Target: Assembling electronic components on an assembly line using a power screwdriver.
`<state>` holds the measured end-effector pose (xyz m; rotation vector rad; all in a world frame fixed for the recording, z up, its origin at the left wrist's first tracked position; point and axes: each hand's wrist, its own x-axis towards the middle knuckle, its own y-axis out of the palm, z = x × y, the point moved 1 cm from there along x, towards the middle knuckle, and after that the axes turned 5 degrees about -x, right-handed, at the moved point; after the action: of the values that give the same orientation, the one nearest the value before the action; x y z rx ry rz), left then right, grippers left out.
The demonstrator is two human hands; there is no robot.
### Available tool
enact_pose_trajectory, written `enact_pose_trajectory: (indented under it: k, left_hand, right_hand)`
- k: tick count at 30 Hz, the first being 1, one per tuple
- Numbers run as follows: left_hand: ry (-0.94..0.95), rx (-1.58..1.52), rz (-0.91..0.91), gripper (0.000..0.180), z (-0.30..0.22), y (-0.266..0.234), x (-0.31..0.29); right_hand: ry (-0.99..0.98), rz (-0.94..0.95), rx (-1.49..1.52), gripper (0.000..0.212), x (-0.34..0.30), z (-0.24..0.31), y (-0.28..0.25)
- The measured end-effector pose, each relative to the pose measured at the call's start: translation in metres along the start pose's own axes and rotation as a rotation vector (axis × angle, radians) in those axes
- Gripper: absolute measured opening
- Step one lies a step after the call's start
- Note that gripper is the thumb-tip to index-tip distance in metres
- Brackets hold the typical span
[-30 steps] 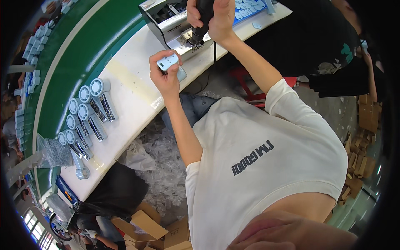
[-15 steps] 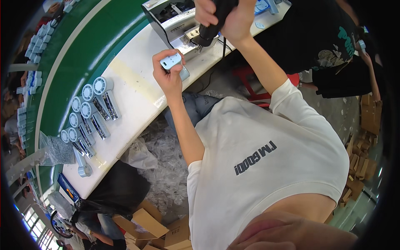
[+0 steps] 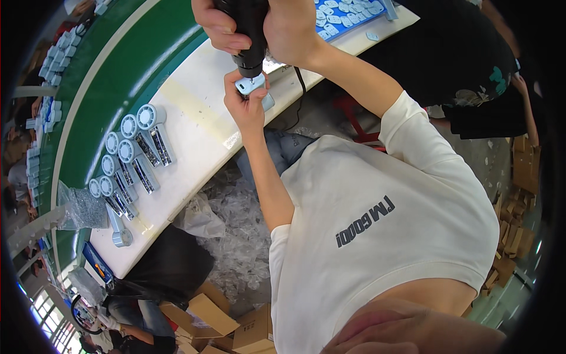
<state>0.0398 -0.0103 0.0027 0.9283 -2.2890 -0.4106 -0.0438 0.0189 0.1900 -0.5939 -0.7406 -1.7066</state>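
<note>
My left hand (image 3: 244, 109) grips a light blue plastic housing (image 3: 268, 102), with its rounded end face turned up. A dark slot shows in that face. Wrapped in my right hand (image 3: 292, 35) is a black electric screwdriver (image 3: 250, 26), pointing down. Its bit meets the end face beside my left thumb; whether a screw sits under it is too small to tell. Left of my hands, several light blue handheld fans (image 3: 151, 118) lie in a group on the white worktable (image 3: 197, 109), most with their handles open and the insides showing.
A blue tray (image 3: 336, 32) of small light blue plates stands at the table's far right. Beyond the table curves a green conveyor (image 3: 97, 106). A bubble-wrap bag (image 3: 85, 212) lies at the left end, near a blue box (image 3: 97, 262). Cartons (image 3: 253, 330) and clear plastic packaging (image 3: 230, 248) fill the floor below.
My right hand has brought the screwdriver left and down from the metal machine onto the housing. My left hand has shifted slightly right, still gripping it. The blue tray now shows more.
</note>
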Motion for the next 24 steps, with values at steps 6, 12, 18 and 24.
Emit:
enact_pose_trajectory:
  k: [6, 12, 18, 24]
  left_hand:
    - [0.003, 0.001, -0.010, 0.045, 0.001, -0.004, -0.002]
    - [0.002, 0.003, -0.001, 0.045, 0.000, 0.000, 0.000]
    - [-0.009, -0.012, 0.004, 0.042, -0.005, 0.005, 0.001]
    - [-0.014, 0.008, -0.023, 0.041, -0.006, 0.004, -0.002]
  right_hand:
    - [0.127, -0.064, 0.051, 0.059, -0.003, 0.006, 0.004]
    - [0.119, -0.101, 0.046, 0.057, -0.003, 0.006, 0.003]
    - [0.160, -0.087, 0.020, 0.052, 0.001, 0.008, 0.012]
    - [0.024, 0.025, 0.041, 0.048, -0.006, -0.005, 0.009]
